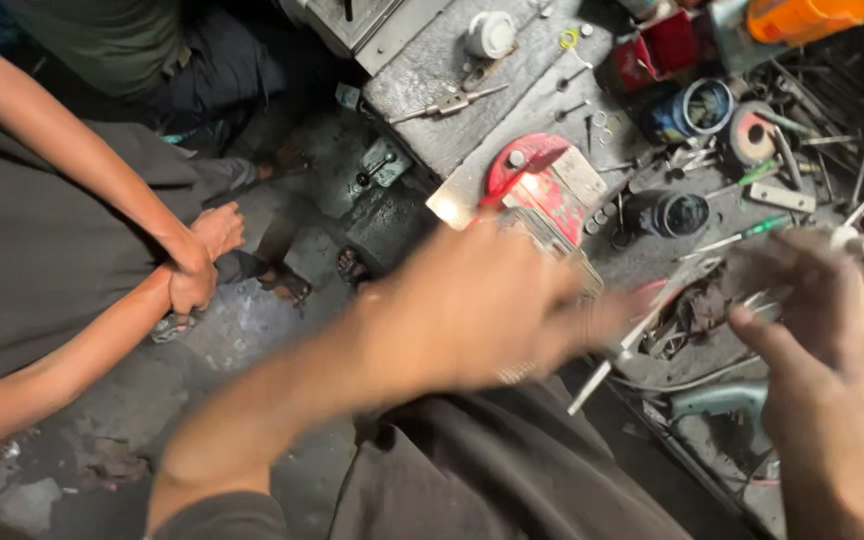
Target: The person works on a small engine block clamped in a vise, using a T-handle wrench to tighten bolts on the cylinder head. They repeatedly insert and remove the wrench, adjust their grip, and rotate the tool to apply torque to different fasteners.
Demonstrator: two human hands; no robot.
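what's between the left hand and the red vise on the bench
Nothing visible. The left hand, blurred, is right beside the red vise, partly overlapping its lower edge in this view. The right hand is off to the side by the scattered tools.
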